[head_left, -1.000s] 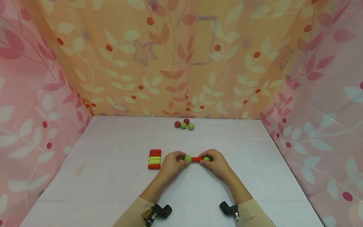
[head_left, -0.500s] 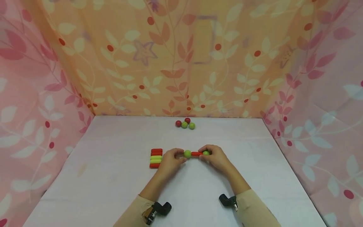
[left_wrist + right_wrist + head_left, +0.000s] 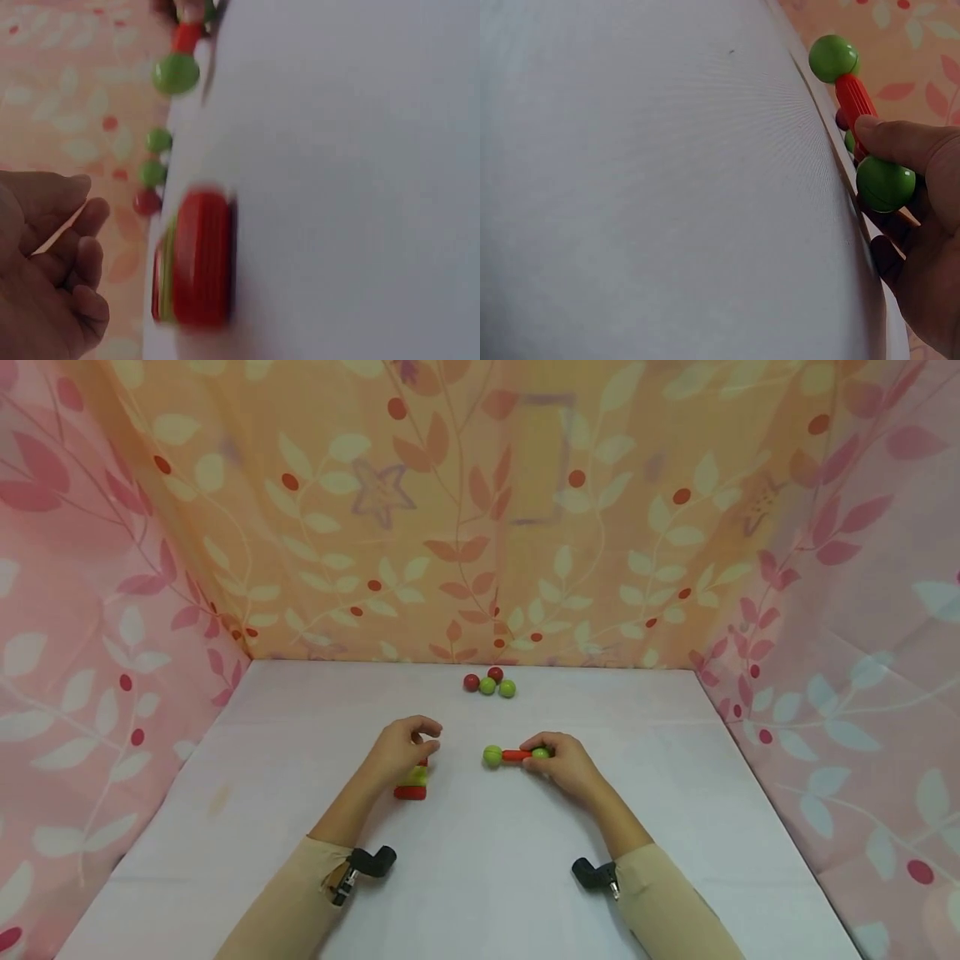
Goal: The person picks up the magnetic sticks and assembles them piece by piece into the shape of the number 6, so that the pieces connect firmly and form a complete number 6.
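My right hand [image 3: 570, 768] pinches a red ribbed rod [image 3: 853, 97] between thumb and fingers. One green ball [image 3: 492, 756] caps the rod's free end, and another green ball [image 3: 886, 184] sits at the end within the hand. Over a row of short red and yellow-green rods [image 3: 410, 792] hovers my left hand [image 3: 393, 752], hiding the far part of the row. Its fingers are loosely bent and hold nothing. In the left wrist view, the nearest red rod [image 3: 202, 259] is blurred and lies beside the hand.
At the back of the white table [image 3: 600, 710] lie two red balls [image 3: 471, 682] and two green balls [image 3: 507, 688] in a cluster. Patterned cloth walls [image 3: 457, 510] enclose the back and both sides. A small black camera sits on each wrist.
My left hand has let go of the green ball and moved left to the row of rods. My right hand keeps hold of the rod with its two green balls, slightly farther from me.
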A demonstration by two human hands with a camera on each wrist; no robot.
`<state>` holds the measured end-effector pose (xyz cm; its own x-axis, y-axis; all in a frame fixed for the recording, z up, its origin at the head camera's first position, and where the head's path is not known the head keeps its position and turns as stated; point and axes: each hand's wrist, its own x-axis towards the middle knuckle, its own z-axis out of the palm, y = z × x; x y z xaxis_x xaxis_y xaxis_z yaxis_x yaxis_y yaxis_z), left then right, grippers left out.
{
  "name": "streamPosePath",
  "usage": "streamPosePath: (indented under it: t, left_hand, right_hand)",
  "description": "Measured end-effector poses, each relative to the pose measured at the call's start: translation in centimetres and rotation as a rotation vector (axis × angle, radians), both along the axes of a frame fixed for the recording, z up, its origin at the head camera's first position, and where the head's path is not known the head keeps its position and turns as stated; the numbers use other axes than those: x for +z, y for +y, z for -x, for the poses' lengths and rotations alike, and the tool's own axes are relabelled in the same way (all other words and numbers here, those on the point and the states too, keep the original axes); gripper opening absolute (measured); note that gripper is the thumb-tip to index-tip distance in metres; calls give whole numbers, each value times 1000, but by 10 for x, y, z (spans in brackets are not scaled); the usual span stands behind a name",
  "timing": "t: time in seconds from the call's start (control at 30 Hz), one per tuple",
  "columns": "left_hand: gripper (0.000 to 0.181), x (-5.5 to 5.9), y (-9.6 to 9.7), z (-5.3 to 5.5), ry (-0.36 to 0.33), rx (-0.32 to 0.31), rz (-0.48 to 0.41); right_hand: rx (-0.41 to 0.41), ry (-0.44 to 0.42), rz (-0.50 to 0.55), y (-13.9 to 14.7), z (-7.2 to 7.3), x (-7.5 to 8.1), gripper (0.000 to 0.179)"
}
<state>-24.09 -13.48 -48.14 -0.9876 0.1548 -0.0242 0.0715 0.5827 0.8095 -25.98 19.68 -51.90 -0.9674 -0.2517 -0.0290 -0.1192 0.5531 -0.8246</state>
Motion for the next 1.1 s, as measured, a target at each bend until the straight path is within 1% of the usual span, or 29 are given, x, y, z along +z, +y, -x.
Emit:
streamPosePath:
  t: [0.13, 0.2, 0.3, 0.37, 0.5, 0.7, 0.83, 0.97, 1.1]
  left_hand:
    - [33, -2, -31, 13, -11, -28, 77]
    - [32, -4, -43, 19, -22, -55, 101]
    - [31, -7, -57, 25, -60, -106, 106]
    - [30, -10, -62, 28, -93, -136, 93]
    - [29, -15, -69, 31, -139, -177, 81]
    - [29, -22, -74, 35, -140, -215, 74]
    - [27, -26, -76, 38, -150, -227, 80]
    - [23, -27, -74, 39, -129, -242, 115]
    - [22, -24, -72, 38, -113, -261, 142]
  right_hand:
    - [-6, -8, 15, -1, 1, 1, 20]
    - [-10, -16, 22, -2, 2, 1, 20]
    - [-19, -26, 27, -3, 2, 0, 19]
    - [-22, -27, 27, -3, 3, -1, 19]
    - [-28, -26, 23, -3, 4, -1, 19]
    - [-26, -21, 26, -2, 5, -1, 19]
    - [-24, -19, 23, -2, 5, -2, 18]
    - [-31, -33, 18, -2, 5, -2, 18]
    - [-39, -34, 6, -3, 5, -2, 18]
